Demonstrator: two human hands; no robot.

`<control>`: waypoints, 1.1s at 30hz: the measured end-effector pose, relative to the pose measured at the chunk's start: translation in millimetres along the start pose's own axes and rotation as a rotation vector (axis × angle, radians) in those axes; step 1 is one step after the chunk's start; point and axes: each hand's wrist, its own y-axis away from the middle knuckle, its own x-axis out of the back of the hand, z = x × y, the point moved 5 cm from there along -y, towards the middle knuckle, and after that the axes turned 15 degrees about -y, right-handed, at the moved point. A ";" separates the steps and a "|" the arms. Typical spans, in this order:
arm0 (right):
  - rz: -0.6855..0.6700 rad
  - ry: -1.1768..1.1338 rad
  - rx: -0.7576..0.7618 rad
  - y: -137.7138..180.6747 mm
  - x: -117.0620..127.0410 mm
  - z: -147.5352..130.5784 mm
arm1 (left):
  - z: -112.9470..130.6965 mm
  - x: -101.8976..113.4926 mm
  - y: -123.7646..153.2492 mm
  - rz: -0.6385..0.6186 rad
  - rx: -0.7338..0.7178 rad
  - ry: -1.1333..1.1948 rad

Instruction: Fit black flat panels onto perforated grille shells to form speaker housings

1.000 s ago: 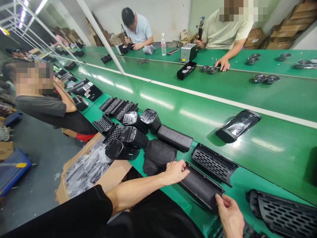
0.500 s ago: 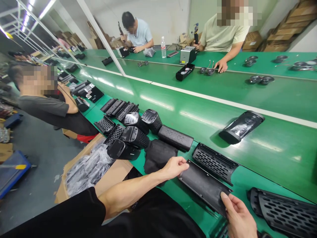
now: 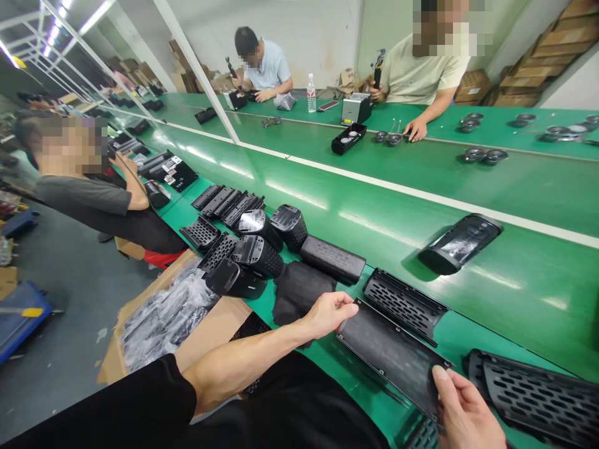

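Between my two hands is a curved black speaker grille (image 3: pixel 393 349), its inner side up and covered by a smooth dark sheet. My left hand (image 3: pixel 334 312) pinches its far left corner between thumb and fingers. At the opposite end my right hand (image 3: pixel 461 399) grips the edge, thumb on the inner face. Just beyond lies another slotted grille (image 3: pixel 405 305), apart from the held one. A stack of dark cloth pieces (image 3: pixel 302 290) rests left of my left hand. To the right of my right hand are more slotted grilles (image 3: pixel 543 393).
Several black speaker housings (image 3: pixel 257 255) stand at the left beside a closed black shell (image 3: pixel 332 259). A carton (image 3: pixel 224 324) holds plastic-wrapped parts. On the green belt (image 3: pixel 327 187) lies an assembled speaker (image 3: pixel 461 243). Co-workers sit across the belt and at the left.
My right hand has shifted slightly right along with its end of the grille. My left hand keeps its pinch on the corner. The view has turned a little.
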 end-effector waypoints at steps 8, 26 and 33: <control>-0.074 0.099 0.074 -4.3 1.5 -2.0 | 2.3 -3.5 3.2 -0.070 0.019 0.189; -0.120 0.578 0.579 3.5 -37.2 -47.3 | 3.9 -17.4 8.3 -0.136 0.019 0.254; -0.110 0.582 0.571 6.1 -37.8 -49.1 | 5.8 -18.5 6.9 -0.153 -0.017 0.236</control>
